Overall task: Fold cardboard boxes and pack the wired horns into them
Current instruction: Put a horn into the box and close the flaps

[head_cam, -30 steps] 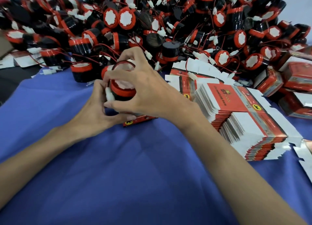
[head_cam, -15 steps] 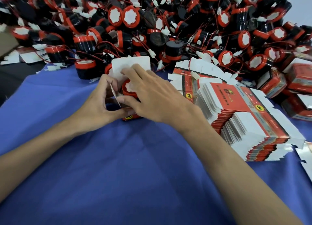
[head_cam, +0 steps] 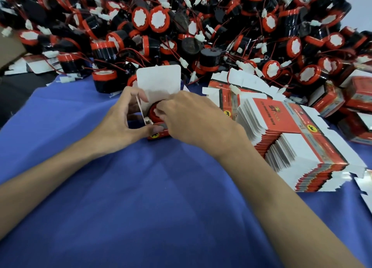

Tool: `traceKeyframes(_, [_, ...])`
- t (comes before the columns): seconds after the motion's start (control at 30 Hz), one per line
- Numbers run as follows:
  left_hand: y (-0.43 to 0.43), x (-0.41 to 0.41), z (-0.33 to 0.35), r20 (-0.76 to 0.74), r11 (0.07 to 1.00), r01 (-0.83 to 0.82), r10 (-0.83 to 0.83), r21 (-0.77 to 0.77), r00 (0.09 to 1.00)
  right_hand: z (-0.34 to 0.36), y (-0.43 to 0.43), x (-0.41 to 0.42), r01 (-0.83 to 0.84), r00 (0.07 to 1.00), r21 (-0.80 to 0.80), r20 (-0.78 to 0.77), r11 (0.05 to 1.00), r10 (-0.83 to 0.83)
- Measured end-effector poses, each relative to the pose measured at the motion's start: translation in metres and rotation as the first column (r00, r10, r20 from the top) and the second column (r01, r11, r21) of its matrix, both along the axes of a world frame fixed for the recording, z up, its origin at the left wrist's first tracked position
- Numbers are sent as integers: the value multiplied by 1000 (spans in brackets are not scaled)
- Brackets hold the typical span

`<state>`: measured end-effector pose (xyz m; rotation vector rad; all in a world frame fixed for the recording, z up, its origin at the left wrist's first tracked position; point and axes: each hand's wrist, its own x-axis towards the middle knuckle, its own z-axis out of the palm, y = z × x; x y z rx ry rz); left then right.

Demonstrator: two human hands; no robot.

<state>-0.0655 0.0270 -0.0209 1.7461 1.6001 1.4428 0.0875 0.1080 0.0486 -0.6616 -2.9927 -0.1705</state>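
A small red cardboard box (head_cam: 159, 134) stands on the blue cloth with its white lid flap (head_cam: 159, 80) raised. A red-rimmed black horn (head_cam: 154, 112) sits inside the box opening. My left hand (head_cam: 118, 120) grips the box from the left, thumb at its lower front and fingers curled round the side flap. My right hand (head_cam: 191, 116) covers the box from the right and its fingertips press on the horn. Most of the horn and box is hidden by my hands.
A big heap of loose wired horns (head_cam: 201, 30) fills the back of the table. A fanned stack of flat red-and-white box blanks (head_cam: 298, 139) lies to the right. Packed boxes (head_cam: 358, 98) pile at the far right. Blue cloth (head_cam: 161, 207) covers the near table.
The horn went from above the box down into its opening. The white lid flap came up behind it. My right hand slid lower over the horn; my left kept its hold.
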Motion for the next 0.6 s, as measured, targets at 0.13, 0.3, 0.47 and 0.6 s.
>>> traceKeyframes(0.13, [-1,1,1,6,1000,-14,14,0,1000,-2,-11,1,20,999,9,-25,1000,-20])
traceKeyframes(0.3, [-1,1,0,-50,1000,-17,18,3,999,-2,-19,-4,84,995,-5,-58,996,-84])
traceKeyframes(0.47, [-1,0,-3,-65,999,-15,17,32,998,-14,-25,-9,150,985,-7,-90,989,-150])
traceKeyframes(0.6, [-1,1,-2,-65,1000,-15,16,23,998,-10,-21,-8,112,990,-66,-77,992,-117])
